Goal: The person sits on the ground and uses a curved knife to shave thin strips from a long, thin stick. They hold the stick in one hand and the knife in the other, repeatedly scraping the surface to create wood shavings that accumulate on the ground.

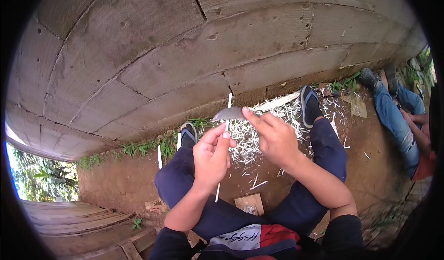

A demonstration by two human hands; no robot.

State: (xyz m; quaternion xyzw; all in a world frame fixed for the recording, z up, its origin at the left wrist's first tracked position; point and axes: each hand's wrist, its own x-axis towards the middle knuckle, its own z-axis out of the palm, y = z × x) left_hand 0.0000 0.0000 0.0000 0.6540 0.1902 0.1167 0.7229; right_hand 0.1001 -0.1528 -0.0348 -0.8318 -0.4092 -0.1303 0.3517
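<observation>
My left hand (211, 156) pinches a thin, pale stick (230, 101) between thumb and fingers. The stick stands nearly upright in view, its lower end emerging below my wrist. In my right hand (276, 139) is a knife (235, 113), its handle mostly hidden by my fingers. The grey blade points left and crosses the stick just above my left fingertips. My right index finger lies along the back of the blade. Beneath both hands, a heap of white shavings (245, 142) covers the ground between my feet.
A block wall (175, 61) runs along the far side, with grass (138, 147) at its foot. A pale plank (277, 103) lies by the shavings, and a small wooden board (249, 203) lies between my legs. At right sits another person in jeans (393, 123).
</observation>
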